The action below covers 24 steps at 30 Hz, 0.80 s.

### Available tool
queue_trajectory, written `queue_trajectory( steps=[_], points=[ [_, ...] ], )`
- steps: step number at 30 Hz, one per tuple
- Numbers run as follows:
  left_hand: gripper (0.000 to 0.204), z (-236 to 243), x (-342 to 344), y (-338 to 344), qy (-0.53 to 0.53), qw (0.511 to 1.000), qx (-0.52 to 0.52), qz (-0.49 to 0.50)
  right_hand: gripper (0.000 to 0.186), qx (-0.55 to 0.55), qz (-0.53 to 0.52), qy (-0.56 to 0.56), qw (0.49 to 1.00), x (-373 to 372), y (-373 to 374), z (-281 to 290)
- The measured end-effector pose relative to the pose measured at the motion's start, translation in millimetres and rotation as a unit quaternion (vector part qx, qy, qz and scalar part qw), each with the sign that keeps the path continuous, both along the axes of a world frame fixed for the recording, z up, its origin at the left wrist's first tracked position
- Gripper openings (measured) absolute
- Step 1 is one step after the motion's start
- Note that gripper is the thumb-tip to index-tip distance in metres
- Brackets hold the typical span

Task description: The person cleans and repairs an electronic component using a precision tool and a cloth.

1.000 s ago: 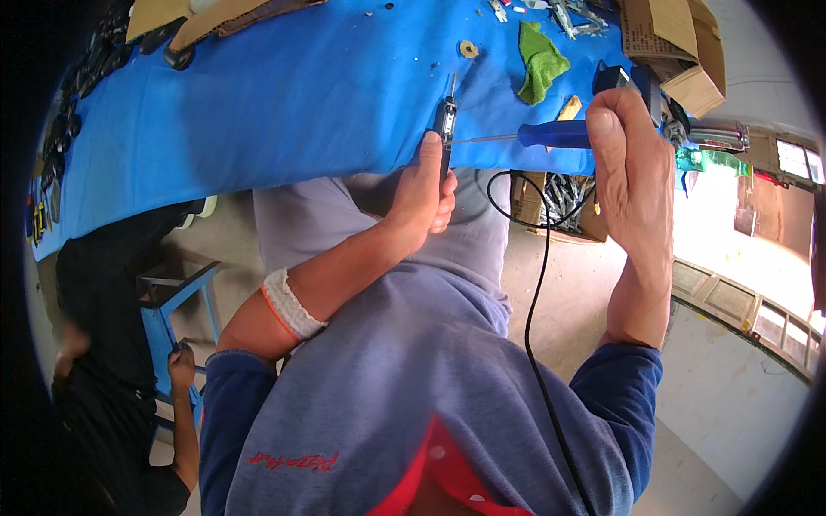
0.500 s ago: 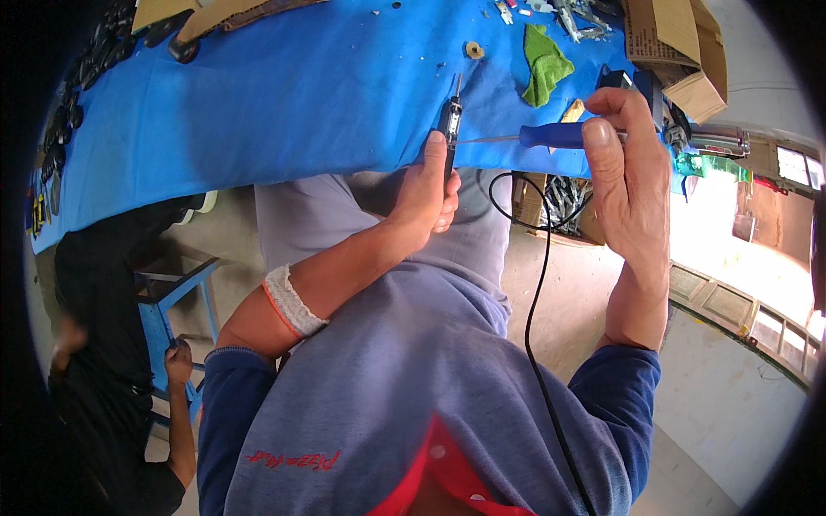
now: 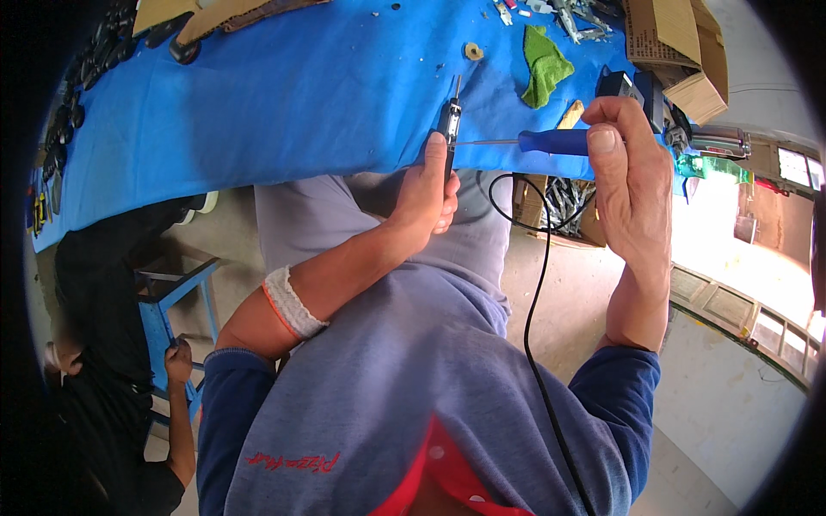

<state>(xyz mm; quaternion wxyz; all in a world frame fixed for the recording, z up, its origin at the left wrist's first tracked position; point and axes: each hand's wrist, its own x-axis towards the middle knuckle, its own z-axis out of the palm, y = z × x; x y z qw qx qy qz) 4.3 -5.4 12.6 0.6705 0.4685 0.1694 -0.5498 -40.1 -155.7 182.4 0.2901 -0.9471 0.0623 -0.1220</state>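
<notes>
Pointing left, a blue-handled screwdriver (image 3: 555, 141) gripped by the right hand (image 3: 631, 176) meets, crosswise, a slim black device (image 3: 453, 122) running near-to-far, clasped in the left hand (image 3: 422, 196) at the blue cloth's (image 3: 301, 95) near edge.

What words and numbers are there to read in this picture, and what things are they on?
Grey-blue shirt: red stitched writing on the chest; I won't copy it out.
Cardboard box at upper right: rows of dark print, too small to read.
Blue screwdriver and slim black part: no writing I can make out.
</notes>
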Motion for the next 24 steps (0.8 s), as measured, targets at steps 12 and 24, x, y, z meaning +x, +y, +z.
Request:
queue_trajectory(
  steps=[12, 24],
  points=[
    [0.064, 6, 0, -1, 0.033, 0.999, -0.020, 0.017, 0.010, 0.052, -0.004, -0.003, 0.999, -4, -10, -9],
    [0.063, -9, 6, 8, 0.106, 0.982, -0.156, 0.010, 0.010, -0.029, -0.010, 0.007, 0.999, -4, -5, -6]
  ],
)
